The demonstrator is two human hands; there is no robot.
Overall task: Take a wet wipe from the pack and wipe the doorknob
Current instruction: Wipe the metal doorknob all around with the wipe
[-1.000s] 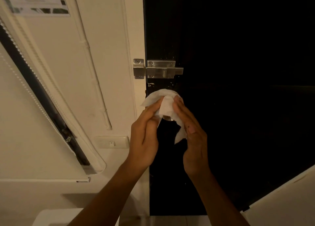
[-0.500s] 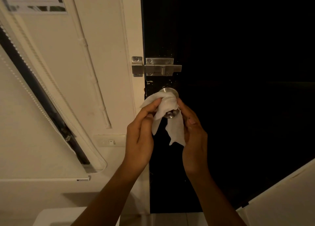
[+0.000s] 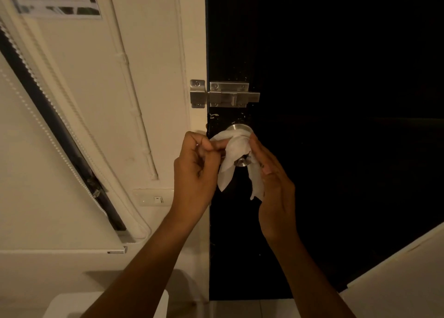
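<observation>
One crumpled white wet wipe (image 3: 234, 149) drapes over one round brushed-steel doorknob (image 3: 239, 128) at the black door's (image 3: 336, 149) left edge. Two hands: left hand (image 3: 195, 171) pinches the wipe's left end; right hand (image 3: 271, 180) seemingly presses its right tail.

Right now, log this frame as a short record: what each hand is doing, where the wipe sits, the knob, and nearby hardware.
left hand: pinches one end of the wet wipe
right hand: holds the other end beside the knob
wet wipe: draped over the doorknob, both ends hanging down
doorknob: metal, on the dark door, top and tip uncovered
slide bolt: above the knob
wall switch: left of the door
wipe pack: not in view
</observation>
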